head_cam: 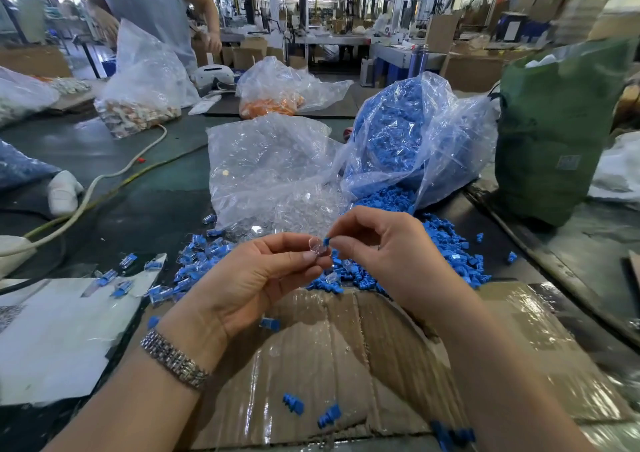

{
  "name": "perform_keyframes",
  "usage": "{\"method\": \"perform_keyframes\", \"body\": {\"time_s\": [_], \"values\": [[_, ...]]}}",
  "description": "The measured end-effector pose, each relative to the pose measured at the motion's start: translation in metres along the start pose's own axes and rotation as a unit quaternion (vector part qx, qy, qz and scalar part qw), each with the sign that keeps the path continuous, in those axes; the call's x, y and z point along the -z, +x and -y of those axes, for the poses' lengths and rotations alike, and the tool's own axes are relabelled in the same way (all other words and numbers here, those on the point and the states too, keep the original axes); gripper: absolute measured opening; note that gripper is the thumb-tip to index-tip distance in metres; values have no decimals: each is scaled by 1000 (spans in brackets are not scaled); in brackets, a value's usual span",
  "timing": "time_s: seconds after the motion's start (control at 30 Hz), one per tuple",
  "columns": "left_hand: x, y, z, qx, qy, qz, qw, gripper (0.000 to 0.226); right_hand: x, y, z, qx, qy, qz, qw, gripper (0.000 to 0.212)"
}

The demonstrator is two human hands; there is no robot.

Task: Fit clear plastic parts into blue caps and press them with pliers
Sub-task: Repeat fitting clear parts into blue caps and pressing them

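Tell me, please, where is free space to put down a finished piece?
Bare cardboard lies below both hands, between the white sheet and the taped flap. Ahead it is crowded: loose blue caps, the clear-parts bag.

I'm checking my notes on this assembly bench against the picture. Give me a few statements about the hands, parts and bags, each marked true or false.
1. The left hand pinches a clear plastic part. True.
2. The right hand holds pliers. False: it pinches a small blue cap; no pliers are visible.
3. The bag of blue caps has spilled caps onto the table. True.
4. The bag of clear parts lies right of the blue bag. False: it lies to its left.
5. A metal bracelet is on the right wrist. False: it is on the left wrist.
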State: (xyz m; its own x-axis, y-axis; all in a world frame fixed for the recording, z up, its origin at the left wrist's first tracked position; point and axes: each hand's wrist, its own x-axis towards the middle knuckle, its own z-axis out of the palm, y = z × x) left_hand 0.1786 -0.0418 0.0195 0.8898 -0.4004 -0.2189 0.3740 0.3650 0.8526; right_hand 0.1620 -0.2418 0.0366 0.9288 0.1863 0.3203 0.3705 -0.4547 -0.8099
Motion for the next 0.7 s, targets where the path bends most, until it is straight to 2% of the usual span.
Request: {"method": "perform_keyframes", "body": {"time_s": [0.1,0.2,0.47,0.7], "values": [[-1,0,0,-15,1,-4,1000,21,2,1,2,6,26,-19,999,15],[-1,0,-1,-21,4,1,1000,22,-1,1,4,7,45,0,999,12],[-2,-3,-3,-24,8,2,1000,21,-6,0,1,25,-14,4,1000,11],[-5,-5,-4,-33,30,-9,999,24,-8,2,0,37,-22,10,999,12]]}}
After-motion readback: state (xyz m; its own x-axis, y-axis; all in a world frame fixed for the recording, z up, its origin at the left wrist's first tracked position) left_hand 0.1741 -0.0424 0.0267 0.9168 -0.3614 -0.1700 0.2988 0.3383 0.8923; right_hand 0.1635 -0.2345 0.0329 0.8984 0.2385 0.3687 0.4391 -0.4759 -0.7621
